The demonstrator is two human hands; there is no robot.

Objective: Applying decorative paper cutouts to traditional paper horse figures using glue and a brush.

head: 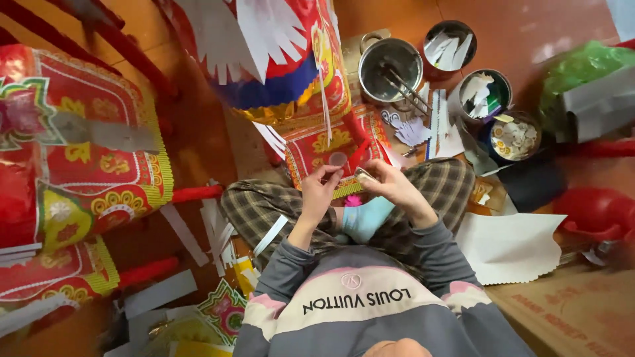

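Pinkish round disc (338,158) is pinched in the left hand (320,190) above the lap. Right hand (391,186) grips a small shiny piece (363,174) just beside it. Looks like a joining step; it needs steady alignment.

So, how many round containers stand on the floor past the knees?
4: a steel pot, a tin of white scraps, another tin beside it, and a bowl of discs. More may be hidden.
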